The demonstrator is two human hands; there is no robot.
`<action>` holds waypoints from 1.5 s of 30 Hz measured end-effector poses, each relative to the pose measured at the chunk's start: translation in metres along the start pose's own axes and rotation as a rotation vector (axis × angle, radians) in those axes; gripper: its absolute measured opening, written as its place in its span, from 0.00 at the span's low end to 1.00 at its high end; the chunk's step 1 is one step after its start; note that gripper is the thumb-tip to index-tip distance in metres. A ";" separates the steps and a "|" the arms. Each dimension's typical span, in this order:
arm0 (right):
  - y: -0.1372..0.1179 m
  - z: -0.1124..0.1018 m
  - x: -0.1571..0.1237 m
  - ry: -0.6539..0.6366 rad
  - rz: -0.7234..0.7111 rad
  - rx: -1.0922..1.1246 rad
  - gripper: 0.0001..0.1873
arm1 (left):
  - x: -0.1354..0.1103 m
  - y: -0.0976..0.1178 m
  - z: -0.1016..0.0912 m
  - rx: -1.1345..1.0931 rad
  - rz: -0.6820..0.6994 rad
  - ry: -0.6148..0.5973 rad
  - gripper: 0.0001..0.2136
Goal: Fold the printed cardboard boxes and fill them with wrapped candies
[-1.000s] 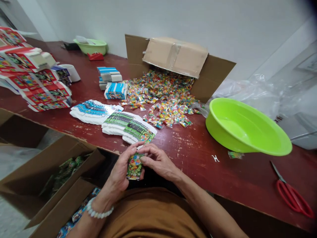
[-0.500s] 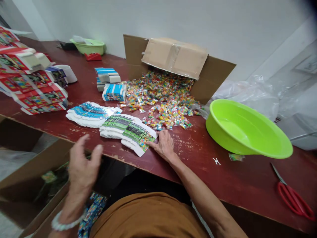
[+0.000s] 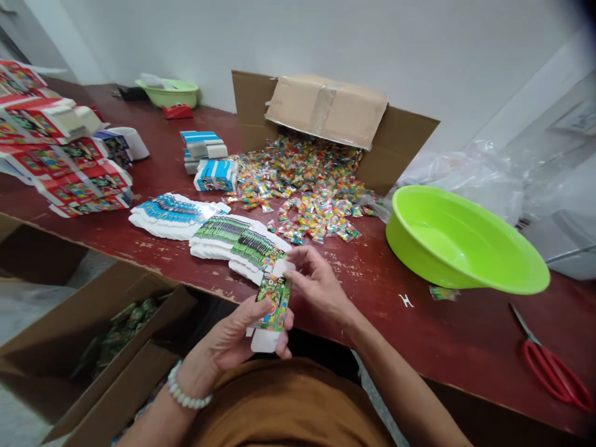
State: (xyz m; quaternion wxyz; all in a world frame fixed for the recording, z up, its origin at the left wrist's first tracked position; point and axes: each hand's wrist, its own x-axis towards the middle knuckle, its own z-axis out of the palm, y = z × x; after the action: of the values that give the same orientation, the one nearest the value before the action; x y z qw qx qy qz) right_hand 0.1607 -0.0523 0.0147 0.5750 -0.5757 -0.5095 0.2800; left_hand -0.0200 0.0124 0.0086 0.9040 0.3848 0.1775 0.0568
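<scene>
The left hand [image 3: 237,334] grasps 1 green carton [image 3: 274,298] between thumb and fingers, over the table [image 3: 367,267] edge; the right hand [image 3: 321,285] pinches its upper flap. Just beyond lie 2 fanned rows, green cartons [image 3: 226,234] and blue cartons [image 3: 167,212]. Farther out, wrapped sweets [image 3: 321,214] spill from a cardboard box [image 3: 326,105] near a lime basin [image 3: 414,261].

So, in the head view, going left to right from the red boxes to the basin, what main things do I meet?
Stacked red boxes, fanned blue cartons, held green carton, right hand, lime-green basin.
</scene>
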 end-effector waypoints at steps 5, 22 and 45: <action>-0.019 0.004 -0.010 -0.079 -0.220 -0.512 0.14 | 0.001 -0.006 0.002 0.046 0.083 0.043 0.25; -0.018 -0.008 -0.030 -0.525 0.186 -0.027 0.07 | -0.009 -0.016 -0.012 0.123 -0.216 -0.116 0.22; -0.004 0.017 -0.031 -0.171 0.263 -0.017 0.17 | -0.013 -0.014 0.005 0.507 0.312 0.412 0.16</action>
State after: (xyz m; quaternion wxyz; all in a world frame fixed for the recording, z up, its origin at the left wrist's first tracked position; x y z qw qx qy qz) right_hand 0.1340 -0.0745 0.0069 0.4828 -0.6165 -0.4791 0.3966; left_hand -0.0309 -0.0040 0.0055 0.7055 0.5997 0.3035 0.2247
